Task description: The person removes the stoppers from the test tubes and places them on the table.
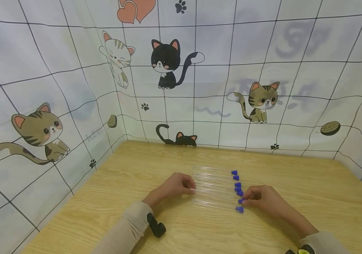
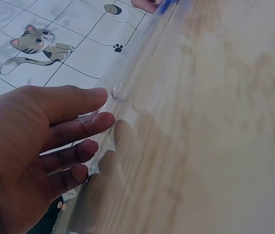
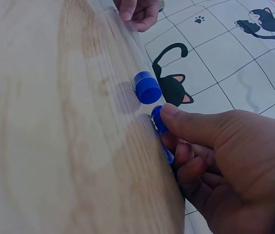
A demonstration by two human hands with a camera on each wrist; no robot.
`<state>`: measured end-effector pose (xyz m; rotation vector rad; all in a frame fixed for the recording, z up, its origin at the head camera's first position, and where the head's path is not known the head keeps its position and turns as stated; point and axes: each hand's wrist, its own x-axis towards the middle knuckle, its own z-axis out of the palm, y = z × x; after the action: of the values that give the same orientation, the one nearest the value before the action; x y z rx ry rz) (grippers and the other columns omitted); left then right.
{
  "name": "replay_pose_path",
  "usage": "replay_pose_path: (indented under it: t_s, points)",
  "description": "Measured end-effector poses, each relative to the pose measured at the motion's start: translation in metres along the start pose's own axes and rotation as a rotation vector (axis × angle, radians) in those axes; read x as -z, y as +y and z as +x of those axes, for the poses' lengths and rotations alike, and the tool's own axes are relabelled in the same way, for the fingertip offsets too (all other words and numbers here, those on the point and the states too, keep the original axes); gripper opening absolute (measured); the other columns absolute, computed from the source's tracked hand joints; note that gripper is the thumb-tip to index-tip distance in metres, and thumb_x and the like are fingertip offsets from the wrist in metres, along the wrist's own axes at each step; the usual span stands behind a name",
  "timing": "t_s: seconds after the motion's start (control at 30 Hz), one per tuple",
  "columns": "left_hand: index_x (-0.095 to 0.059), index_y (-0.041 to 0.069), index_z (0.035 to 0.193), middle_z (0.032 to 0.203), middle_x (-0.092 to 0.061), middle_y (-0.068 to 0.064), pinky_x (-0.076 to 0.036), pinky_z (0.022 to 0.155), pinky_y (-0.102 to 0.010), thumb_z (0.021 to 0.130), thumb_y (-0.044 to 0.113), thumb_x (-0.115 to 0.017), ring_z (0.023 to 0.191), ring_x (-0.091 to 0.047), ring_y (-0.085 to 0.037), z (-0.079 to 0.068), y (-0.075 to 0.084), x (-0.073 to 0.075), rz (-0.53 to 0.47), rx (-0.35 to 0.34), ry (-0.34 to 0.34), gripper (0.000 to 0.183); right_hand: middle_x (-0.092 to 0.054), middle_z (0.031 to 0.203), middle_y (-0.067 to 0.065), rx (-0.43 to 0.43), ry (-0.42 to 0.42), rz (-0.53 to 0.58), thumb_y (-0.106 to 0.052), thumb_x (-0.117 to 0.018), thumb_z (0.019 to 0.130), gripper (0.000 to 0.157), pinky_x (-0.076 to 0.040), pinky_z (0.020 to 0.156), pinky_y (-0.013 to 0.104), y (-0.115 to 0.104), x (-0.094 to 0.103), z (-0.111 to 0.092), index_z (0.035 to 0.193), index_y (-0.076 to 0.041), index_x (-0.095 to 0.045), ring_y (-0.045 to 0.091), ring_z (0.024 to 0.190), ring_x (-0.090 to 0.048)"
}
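Several clear test tubes (image 1: pixel 211 184) with blue caps lie side by side on the wooden table, their capped ends to the right. My left hand (image 1: pixel 178 185) is at the uncapped ends; its thumb and index finger appear to pinch the end of the second-nearest tube, a clear bit of which shows between them (image 2: pixel 86 118). With thumb and fingers, my right hand (image 3: pixel 234 156) grips the blue cap (image 3: pixel 158 120) of that tube. The nearest tube's blue cap (image 3: pixel 147 88) lies just beside my right thumb, apart from it. The right fingers partly hide the gripped cap.
The wooden table (image 1: pixel 295 176) spreads out around the tubes. A white cloth (image 1: pixel 219 81) with a grid and cat pictures hangs behind the table and at its sides. Dark straps with a black device (image 1: pixel 157 225) circle the left wrist.
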<state>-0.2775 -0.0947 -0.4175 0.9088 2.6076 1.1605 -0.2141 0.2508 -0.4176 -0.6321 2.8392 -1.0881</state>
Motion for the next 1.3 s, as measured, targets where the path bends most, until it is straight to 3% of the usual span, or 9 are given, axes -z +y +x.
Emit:
replay_pose_path:
  t_s: [0.33,0.77,1.3]
  points:
    - [-0.069,0.016,0.083,0.069,-0.058,0.009,-0.041,0.057,-0.02,0.08,0.016,-0.079,0.064,-0.05,-0.006,0.0013,0.0066,-0.0025,0.061,-0.031,-0.007,0.01,-0.064,0.076,-0.012,0.012,0.026,-0.025,-0.035,-0.073,0.084,0.013,-0.045,0.066,0.025,0.0019,-0.0015,0.0001,0.088,-0.024,-0.068,0.008,0.072,-0.057]
    - [-0.072,0.015,0.083,0.073,-0.057,0.01,-0.043,0.06,-0.02,0.079,0.017,-0.08,0.066,-0.05,-0.004,0.0003,0.0059,-0.0043,0.077,-0.083,-0.008,0.009,-0.065,0.079,-0.012,0.039,0.009,0.003,-0.035,-0.071,0.086,0.016,-0.046,0.067,0.025,-0.0012,-0.0001,0.0006,0.09,-0.02,-0.068,0.008,0.073,-0.059]
    - [-0.072,0.015,0.082,0.068,-0.056,0.009,-0.041,0.058,-0.02,0.081,0.017,-0.079,0.063,-0.049,-0.004,-0.0017,0.0077,-0.005,0.088,-0.046,-0.006,0.007,-0.066,0.08,-0.011,0.017,0.006,-0.008,-0.034,-0.072,0.086,0.016,-0.046,0.068,0.025,-0.0004,0.0003,-0.0001,0.091,-0.02,-0.067,0.008,0.075,-0.06]
